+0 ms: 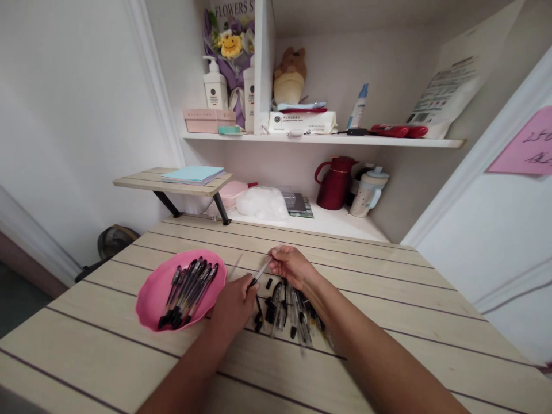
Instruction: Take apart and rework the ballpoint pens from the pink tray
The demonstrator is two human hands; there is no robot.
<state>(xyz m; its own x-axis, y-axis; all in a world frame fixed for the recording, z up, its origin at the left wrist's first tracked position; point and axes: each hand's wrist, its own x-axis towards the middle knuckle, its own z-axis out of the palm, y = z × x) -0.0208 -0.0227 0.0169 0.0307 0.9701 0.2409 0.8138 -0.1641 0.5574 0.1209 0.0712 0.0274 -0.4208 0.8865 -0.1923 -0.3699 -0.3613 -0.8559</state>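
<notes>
Between my two hands is a clear pen barrel (263, 270) with a dark lower end. My left hand (234, 303) is closed around that dark end, thumb on top. The fingers of my right hand (290, 265) pinch at the far end; exactly what the fingertips cover is hidden. Beneath my right hand and wrist lies a loose pile of pen parts (297, 313), with clear barrels, black caps and small black pieces. To the left of my left hand, a pink scalloped tray (149, 290) holds several assembled black-capped pens (190, 293). A thin clear tube (235, 265) rests beside the tray.
A small raised stand (140, 179) with light-blue paper (194, 173) occupies the table's back left. Behind the slatted table (388, 356) are a white plastic bag (262, 203), a red jug (336, 184) and a cream bottle (366, 192). A loaded shelf (366, 140) spans above.
</notes>
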